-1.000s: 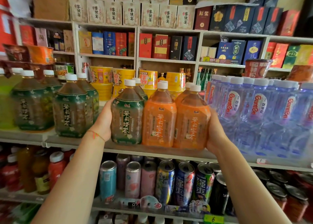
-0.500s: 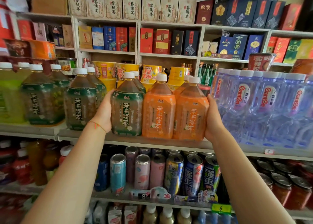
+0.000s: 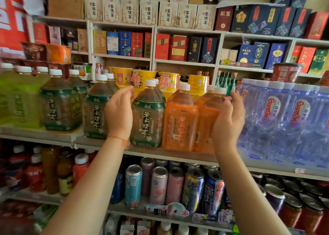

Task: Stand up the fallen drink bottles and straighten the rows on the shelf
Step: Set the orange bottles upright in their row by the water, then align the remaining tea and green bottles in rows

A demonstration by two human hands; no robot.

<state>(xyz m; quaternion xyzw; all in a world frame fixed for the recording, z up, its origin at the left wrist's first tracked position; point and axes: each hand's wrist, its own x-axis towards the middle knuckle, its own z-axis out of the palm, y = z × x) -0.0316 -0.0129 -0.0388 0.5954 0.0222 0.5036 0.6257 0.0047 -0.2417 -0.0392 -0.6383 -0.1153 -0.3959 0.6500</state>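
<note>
Between left hand [image 3: 119, 113] and right hand [image 3: 228, 121], upright bottles [image 3: 179, 121], seemingly untouched

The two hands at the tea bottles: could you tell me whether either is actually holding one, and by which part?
Neither plainly grips. The left hand hovers beside the green tea bottle; the right hand is against the orange bottle's side.

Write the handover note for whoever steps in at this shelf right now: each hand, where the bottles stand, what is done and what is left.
Left hand: open, beside the green tea bottle, holding nothing.
Right hand: open, by the right orange bottle; contact unclear.
Bottles: that green one, the middle orange bottle and the right one stand upright, side by side at the shelf edge.
Done: no fallen bottle in view.
Left: check the green bottles further left and the rows behind.
</note>
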